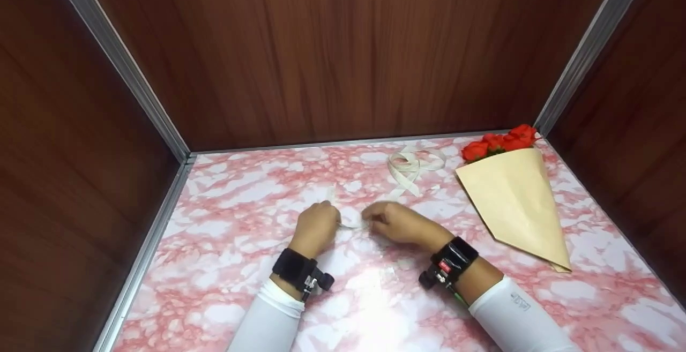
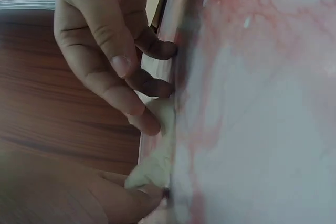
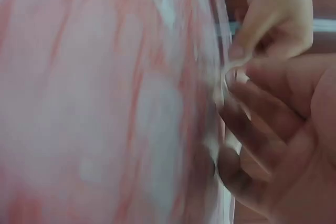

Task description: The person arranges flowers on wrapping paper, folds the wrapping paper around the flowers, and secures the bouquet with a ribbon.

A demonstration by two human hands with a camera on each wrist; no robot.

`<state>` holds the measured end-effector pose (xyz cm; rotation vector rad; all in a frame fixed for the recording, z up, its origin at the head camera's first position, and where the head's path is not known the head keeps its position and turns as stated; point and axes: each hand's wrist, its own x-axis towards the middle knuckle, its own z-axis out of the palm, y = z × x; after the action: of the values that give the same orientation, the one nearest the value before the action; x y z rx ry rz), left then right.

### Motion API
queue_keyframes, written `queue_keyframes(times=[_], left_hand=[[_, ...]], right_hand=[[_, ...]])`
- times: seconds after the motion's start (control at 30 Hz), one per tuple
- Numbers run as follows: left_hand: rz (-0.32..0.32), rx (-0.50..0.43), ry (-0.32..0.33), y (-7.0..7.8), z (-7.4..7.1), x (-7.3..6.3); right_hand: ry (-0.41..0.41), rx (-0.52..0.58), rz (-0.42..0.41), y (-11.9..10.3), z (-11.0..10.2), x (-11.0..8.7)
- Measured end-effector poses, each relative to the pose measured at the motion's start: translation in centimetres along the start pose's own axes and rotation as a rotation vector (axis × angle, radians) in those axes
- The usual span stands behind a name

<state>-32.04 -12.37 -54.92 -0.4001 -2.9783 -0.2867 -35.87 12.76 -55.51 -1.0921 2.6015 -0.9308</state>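
Observation:
A narrow cream ribbon [image 1: 351, 219] runs between my two hands just above the table. The left hand [image 1: 317, 226] pinches it between thumb and fingers; in the left wrist view, the pinched ribbon [image 2: 152, 171] looks bunched and folded. My right hand [image 1: 399, 222] is blurred at the fingers. Its loosely bent, spread fingers [image 2: 121, 103] reach toward the ribbon, and one fingertip lies against or very near it. The right wrist view shows the left hand [image 3: 281, 22] pinching the strip beside the right hand [image 3: 294, 129].
A bouquet of red flowers [image 1: 496, 143] in cream wrapping paper [image 1: 514, 196] lies to the right. Behind the hands is a loose coil of ribbon [image 1: 407, 167]. Brown wood-look panels [image 1: 321, 57] enclose the pink-and-white marbled table [image 1: 214, 245] at the back and sides.

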Motion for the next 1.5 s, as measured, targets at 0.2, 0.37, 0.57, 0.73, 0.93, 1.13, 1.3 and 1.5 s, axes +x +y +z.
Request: queue_keyframes(times=[0.2,0.37,0.57,0.73,0.93,1.13,1.3,1.5], left_hand=[[-0.241,0.096,-0.09,-1.5,-2.1,-0.1],[-0.422,0.066,-0.162,-2.7,-3.2,-0.3],[-0.161,-0.062,-0.172,-1.3,-2.9,-0.7],[0.041,-0.18,-0.2,0.1,-1.4,-0.6],[0.062,-0.147,-0.153,-0.8,-1.1,-0.8],[0.009,-0.101,-0.165,-2.3,-2.2,-1.4],[0.013,-0.101,-0.184,-1.3,-1.8,-0.7],[0.161,-0.252,-0.133,2.6,0.2,0.0]], right_hand=[[0.115,-0.297,0.134,2.2,-1.4,-0.9],[0.046,-0.276,0.124,1.5,-1.8,-1.9],[-0.107,-0.128,0.022,-1.5,-1.1,-2.4],[-0.203,-0.042,-0.018,-3.2,-1.3,-2.6],[0.008,-0.138,0.029,-1.2,-3.0,-2.7],[0.096,-0.266,-0.002,1.5,-3.4,-3.2],[0.046,-0.27,0.063,1.5,-2.8,-3.0],[0.173,-0.392,-0.042,0.2,-2.5,-2.5]])
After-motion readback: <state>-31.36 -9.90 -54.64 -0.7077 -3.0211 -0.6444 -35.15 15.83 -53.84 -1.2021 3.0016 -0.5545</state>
